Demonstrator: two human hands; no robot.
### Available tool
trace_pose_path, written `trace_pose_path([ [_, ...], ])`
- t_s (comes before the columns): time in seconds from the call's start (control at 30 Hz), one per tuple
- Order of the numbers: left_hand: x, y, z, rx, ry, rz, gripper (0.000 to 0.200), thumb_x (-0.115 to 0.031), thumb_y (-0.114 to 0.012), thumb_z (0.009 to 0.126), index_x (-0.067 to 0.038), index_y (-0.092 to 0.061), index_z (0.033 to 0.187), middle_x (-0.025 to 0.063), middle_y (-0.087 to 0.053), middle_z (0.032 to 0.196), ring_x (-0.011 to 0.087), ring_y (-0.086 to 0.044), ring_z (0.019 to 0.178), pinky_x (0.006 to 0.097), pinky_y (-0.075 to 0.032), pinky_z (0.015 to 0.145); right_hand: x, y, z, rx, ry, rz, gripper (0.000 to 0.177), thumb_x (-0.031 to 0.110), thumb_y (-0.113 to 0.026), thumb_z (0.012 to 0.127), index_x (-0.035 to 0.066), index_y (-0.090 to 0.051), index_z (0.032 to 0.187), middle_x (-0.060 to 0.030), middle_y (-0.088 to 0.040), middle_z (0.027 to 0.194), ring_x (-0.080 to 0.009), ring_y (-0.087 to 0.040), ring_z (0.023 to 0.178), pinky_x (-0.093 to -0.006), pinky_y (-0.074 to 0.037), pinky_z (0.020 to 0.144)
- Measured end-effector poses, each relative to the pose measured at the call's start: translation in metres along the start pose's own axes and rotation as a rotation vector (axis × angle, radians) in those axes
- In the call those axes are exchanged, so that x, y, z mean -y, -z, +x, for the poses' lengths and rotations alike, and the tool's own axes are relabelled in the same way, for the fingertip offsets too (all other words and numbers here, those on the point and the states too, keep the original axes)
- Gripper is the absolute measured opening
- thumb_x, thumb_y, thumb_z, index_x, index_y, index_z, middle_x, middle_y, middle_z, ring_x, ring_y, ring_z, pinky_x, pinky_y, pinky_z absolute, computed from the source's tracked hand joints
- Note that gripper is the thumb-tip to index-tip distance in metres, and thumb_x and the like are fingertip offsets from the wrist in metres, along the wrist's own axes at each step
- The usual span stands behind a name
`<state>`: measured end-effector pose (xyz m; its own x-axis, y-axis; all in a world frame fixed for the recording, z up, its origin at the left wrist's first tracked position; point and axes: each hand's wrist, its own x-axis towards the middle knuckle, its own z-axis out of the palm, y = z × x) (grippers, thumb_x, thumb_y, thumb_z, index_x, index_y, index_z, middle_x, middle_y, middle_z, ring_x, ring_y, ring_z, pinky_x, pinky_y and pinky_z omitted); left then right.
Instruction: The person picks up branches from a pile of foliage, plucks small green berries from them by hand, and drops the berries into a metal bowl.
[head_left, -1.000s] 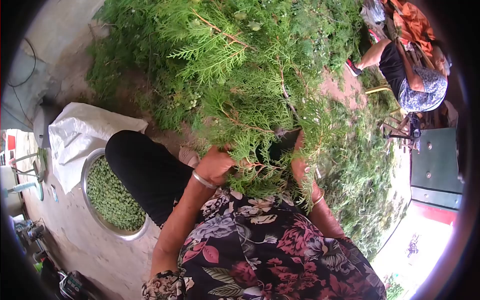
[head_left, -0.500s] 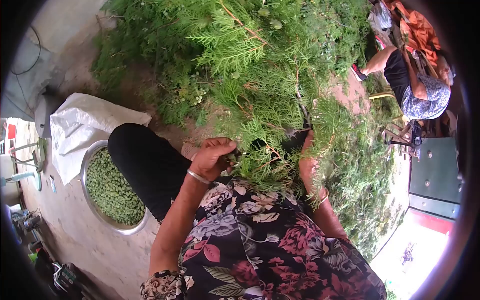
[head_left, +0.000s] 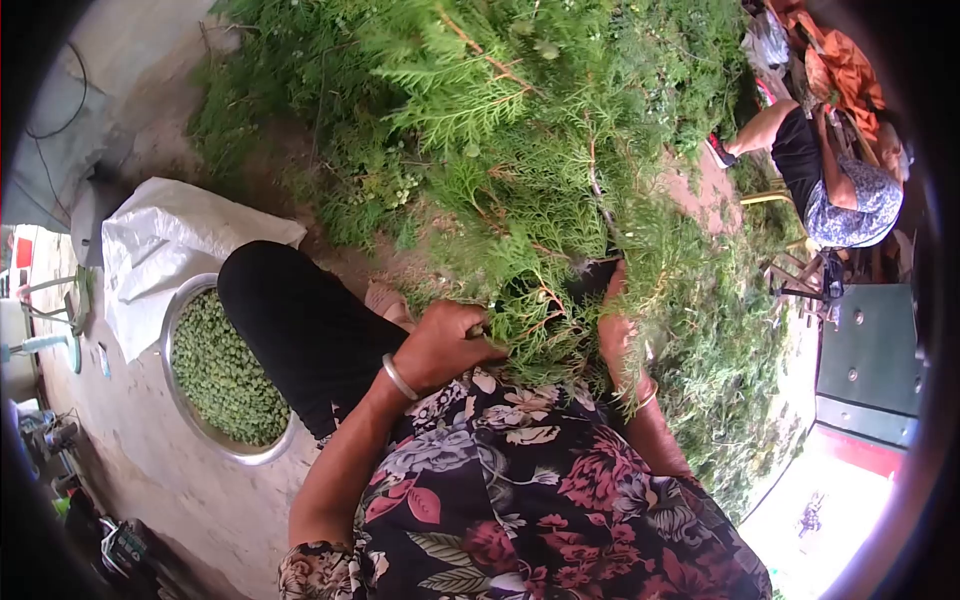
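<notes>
My left hand (head_left: 447, 345), with a bangle at the wrist, is closed in front of my lap at the left edge of a leafy green branch (head_left: 545, 290). A bit of green shows between its fingers, like the small green cones in the basin. Foliage covers most of my right hand (head_left: 614, 305), which is at the branch's right side near its dark stem; its fingers are hidden. To the left of my black-clad knee, a round metal basin (head_left: 180, 400) holds a heap of small green cones (head_left: 225, 370).
Cut green branches (head_left: 300, 90) pile up ahead and to the right. A white sack (head_left: 170, 240) lies beside the basin. At the upper right another person (head_left: 850, 200) sits near orange cloth (head_left: 835, 65). A dark green panel (head_left: 868, 345) stands at the right.
My left hand has moved slightly down and right, closer to the branch, and turned so its back shows more. My right hand has barely moved.
</notes>
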<state>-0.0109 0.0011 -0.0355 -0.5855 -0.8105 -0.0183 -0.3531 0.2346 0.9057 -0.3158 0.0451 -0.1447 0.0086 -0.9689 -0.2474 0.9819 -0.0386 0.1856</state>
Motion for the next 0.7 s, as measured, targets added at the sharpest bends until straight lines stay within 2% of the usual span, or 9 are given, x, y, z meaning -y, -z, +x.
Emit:
trace_pose_path([
  [0.07,0.003,-0.003,0.004,-0.068,-0.094,-0.013,0.040,-0.019,-0.074,0.073,0.003,-0.043,0.060,0.0182,-0.040,0.054,0.0196,-0.043,0.046,0.0378,-0.035,0.048,0.004,0.009,0.004,-0.040,0.110,-0.343,0.038,0.046,-0.043,0.096,0.011,-0.054,0.105,-0.0006,-0.057,0.089,-0.0131,-0.053,0.076,-0.0264,-0.046,0.065],
  [0.17,0.005,0.010,-0.001,-0.042,0.072,-0.134,0.034,-0.016,-0.071,0.075,0.003,-0.046,0.061,0.0130,-0.038,0.053,0.0171,-0.037,0.047,0.0341,-0.034,0.047,0.009,0.029,0.012,-0.136,0.386,-0.892,0.035,0.042,-0.043,0.097,0.010,-0.053,0.104,0.0000,-0.056,0.089,-0.0117,-0.052,0.075,-0.0243,-0.046,0.064],
  [0.3,-0.002,0.035,-0.009,-0.033,0.039,-0.069,0.023,-0.015,-0.070,0.077,0.003,-0.056,0.071,0.0120,-0.047,0.055,0.0136,-0.044,0.048,0.0306,-0.038,0.047,-0.010,0.002,0.009,-0.137,0.307,-0.409,0.030,0.037,-0.043,0.098,0.009,-0.052,0.106,0.0003,-0.055,0.090,-0.0120,-0.052,0.075,-0.0250,-0.046,0.065],
  [0.4,0.002,0.048,-0.024,-0.170,0.128,-0.257,0.019,-0.015,-0.069,0.078,0.003,-0.062,0.077,0.0082,-0.055,0.057,0.0106,-0.048,0.048,0.0284,-0.039,0.046,-0.031,-0.025,0.005,-0.026,1.028,-2.295,0.028,0.033,-0.046,0.097,0.008,-0.052,0.108,-0.0022,-0.056,0.093,-0.0135,-0.053,0.080,-0.0273,-0.047,0.069],
  [0.43,-0.001,0.063,-0.032,-0.197,0.237,-0.400,0.016,-0.013,-0.068,0.078,0.002,-0.066,0.082,0.0038,-0.061,0.061,0.0086,-0.052,0.051,0.0246,-0.041,0.046,-0.054,-0.068,-0.005,-0.215,0.818,-2.506,0.033,0.038,-0.046,0.096,0.009,-0.053,0.110,-0.0029,-0.058,0.096,-0.0125,-0.054,0.084,-0.0270,-0.046,0.072],
  [0.53,-0.001,0.078,-0.046,-0.352,0.285,-0.979,0.022,-0.012,-0.064,0.074,0.005,-0.064,0.089,0.0149,-0.063,0.069,0.0125,-0.055,0.050,0.0211,-0.036,0.039,-0.022,-0.021,0.007,-0.235,0.802,-1.872,0.038,0.043,-0.044,0.096,0.010,-0.054,0.113,-0.0024,-0.060,0.099,-0.0124,-0.054,0.086,-0.0267,-0.045,0.073],
  [0.6,-0.017,0.074,-0.041,-0.394,0.250,-1.091,0.023,-0.010,-0.065,0.075,0.007,-0.063,0.090,0.0141,-0.061,0.066,0.0136,-0.055,0.051,0.0214,-0.037,0.040,-0.022,-0.012,0.006,-0.157,0.793,-1.754,0.042,0.046,-0.042,0.097,0.010,-0.054,0.115,-0.0011,-0.060,0.102,-0.0128,-0.055,0.088,-0.0263,-0.045,0.075],
  [0.67,-0.023,0.064,-0.034,-0.421,0.209,-1.207,0.023,-0.008,-0.067,0.075,0.008,-0.062,0.091,0.0133,-0.059,0.063,0.0147,-0.055,0.052,0.0216,-0.038,0.042,-0.031,-0.035,0.000,-0.375,0.532,-1.394,0.041,0.044,-0.039,0.098,0.010,-0.052,0.117,-0.0018,-0.059,0.105,-0.0137,-0.055,0.090,-0.0275,-0.046,0.076],
  [0.7,-0.017,0.056,-0.032,-0.361,0.248,-1.167,0.022,-0.007,-0.065,0.075,0.007,-0.062,0.091,0.0166,-0.062,0.070,0.0144,-0.056,0.053,0.0220,-0.037,0.040,0.004,0.017,0.008,-0.189,0.434,-0.871,0.041,0.043,-0.038,0.099,0.009,-0.051,0.118,-0.0022,-0.058,0.106,-0.0136,-0.055,0.091,-0.0277,-0.046,0.078],
])
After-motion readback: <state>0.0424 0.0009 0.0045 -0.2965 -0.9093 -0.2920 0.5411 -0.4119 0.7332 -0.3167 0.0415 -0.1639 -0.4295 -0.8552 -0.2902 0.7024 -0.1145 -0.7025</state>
